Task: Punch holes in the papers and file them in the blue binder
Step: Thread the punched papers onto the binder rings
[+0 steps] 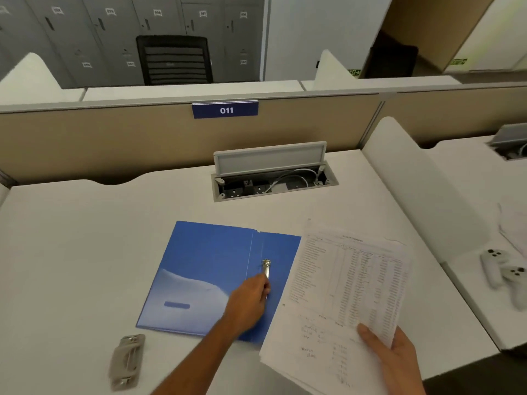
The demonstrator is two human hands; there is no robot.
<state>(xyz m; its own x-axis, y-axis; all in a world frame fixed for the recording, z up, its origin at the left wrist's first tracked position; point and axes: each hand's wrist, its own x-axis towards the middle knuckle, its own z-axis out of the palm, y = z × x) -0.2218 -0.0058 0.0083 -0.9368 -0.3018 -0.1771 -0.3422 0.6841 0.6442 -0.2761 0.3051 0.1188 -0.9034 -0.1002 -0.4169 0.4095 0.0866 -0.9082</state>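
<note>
The blue binder (205,269) lies open and flat on the white desk (71,252). Its metal ring clip (266,269) runs along the spine. My left hand (248,303) reaches over the binder, fingertips pinched on the lower part of that clip. My right hand (399,357) holds a stack of printed papers (342,295) by its lower right corner, just right of the binder and overlapping its right flap. A grey hole punch (127,360) rests on the desk near the front edge, left of my left arm.
An open cable box (273,178) with sockets and a raised lid is set into the desk behind the binder. A beige partition with a blue "011" label (225,109) closes the back. Two white controllers (504,272) lie on the neighbouring desk at right, beyond a white divider (422,189).
</note>
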